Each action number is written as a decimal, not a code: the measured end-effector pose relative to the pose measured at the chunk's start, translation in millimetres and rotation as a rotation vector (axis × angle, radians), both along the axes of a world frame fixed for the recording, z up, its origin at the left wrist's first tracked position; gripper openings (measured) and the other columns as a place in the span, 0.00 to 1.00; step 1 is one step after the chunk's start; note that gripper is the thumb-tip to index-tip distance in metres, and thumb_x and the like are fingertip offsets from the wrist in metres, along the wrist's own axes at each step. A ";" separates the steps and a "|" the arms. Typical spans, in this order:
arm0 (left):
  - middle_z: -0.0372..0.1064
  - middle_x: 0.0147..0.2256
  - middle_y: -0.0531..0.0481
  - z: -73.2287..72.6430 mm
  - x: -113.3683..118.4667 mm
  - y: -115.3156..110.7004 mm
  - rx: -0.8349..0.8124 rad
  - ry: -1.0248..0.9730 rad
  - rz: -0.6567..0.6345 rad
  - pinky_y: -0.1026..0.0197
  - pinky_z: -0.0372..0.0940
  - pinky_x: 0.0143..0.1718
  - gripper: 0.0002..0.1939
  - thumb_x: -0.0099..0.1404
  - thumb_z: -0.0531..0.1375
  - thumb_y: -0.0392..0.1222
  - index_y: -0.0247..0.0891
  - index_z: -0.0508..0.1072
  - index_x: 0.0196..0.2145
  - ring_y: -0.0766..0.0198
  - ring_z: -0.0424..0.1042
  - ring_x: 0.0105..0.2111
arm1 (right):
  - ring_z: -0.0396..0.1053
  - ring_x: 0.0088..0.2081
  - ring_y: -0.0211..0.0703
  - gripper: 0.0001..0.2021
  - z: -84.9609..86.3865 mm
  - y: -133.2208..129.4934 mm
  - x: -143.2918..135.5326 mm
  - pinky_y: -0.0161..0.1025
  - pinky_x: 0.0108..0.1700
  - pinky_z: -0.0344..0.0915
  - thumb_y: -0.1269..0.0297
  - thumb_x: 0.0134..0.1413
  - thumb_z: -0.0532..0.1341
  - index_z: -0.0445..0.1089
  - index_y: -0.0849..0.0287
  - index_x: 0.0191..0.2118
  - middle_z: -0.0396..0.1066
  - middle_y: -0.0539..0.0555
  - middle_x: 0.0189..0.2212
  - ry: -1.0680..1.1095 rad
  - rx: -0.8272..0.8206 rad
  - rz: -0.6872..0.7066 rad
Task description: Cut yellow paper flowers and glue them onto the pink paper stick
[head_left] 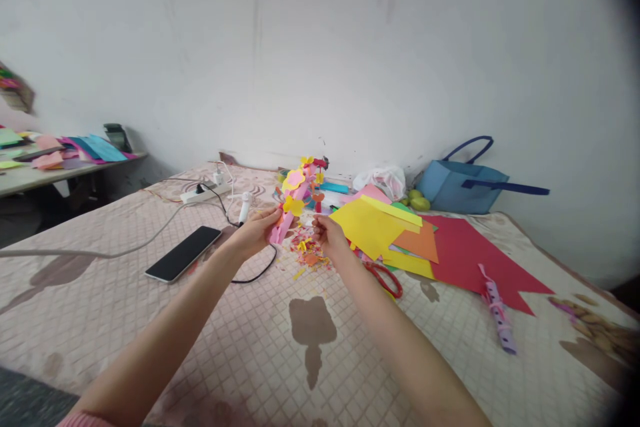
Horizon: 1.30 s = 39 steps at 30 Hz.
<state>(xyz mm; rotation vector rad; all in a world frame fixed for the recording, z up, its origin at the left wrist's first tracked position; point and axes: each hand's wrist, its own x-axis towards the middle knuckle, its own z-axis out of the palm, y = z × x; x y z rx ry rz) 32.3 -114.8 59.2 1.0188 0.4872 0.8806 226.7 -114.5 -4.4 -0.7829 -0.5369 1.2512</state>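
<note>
My left hand pinches a pink paper craft by its lower part, over the middle of the bed-like covered surface. Yellow paper flowers and a yellow flower with a pink centre show on and just above it; where the craft ends and the decorations behind begin is hard to tell. Beside it on the right, my right hand has its fingers pressed together, and anything between them is too small to make out. Under and between the hands lies a heap of coloured paper scraps.
Coloured paper sheets, red-handled scissors and a rolled purple paper piece lie right. A blue bag stands by the wall. A black-screened phone, a power strip, cables and a white glue gun-like tool lie left.
</note>
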 end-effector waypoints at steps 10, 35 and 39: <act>0.75 0.37 0.40 -7.7 -8.8 10.4 0.005 0.028 0.029 0.59 0.71 0.36 0.10 0.67 0.52 0.36 0.31 0.73 0.39 0.62 0.75 0.34 | 0.59 0.17 0.28 0.05 -5.8 -24.4 14.4 0.27 0.16 0.54 0.70 0.40 0.63 0.68 0.59 0.28 0.64 0.43 0.18 0.048 0.060 -0.021; 0.75 0.32 0.43 19.5 -30.5 67.3 0.095 0.076 0.195 0.66 0.71 0.28 0.09 0.64 0.56 0.32 0.30 0.71 0.41 0.66 0.74 0.27 | 0.56 0.17 0.29 0.06 -12.3 -99.8 43.4 0.29 0.16 0.52 0.63 0.41 0.64 0.68 0.57 0.28 0.63 0.44 0.19 -0.158 0.103 -0.135; 0.75 0.31 0.42 30.3 -24.6 72.1 0.125 0.093 0.179 0.65 0.71 0.28 0.08 0.63 0.56 0.31 0.28 0.71 0.40 0.65 0.75 0.27 | 0.56 0.16 0.31 0.05 -15.8 -108.3 18.5 0.30 0.15 0.49 0.64 0.42 0.65 0.70 0.57 0.27 0.63 0.46 0.17 -0.279 0.101 -0.025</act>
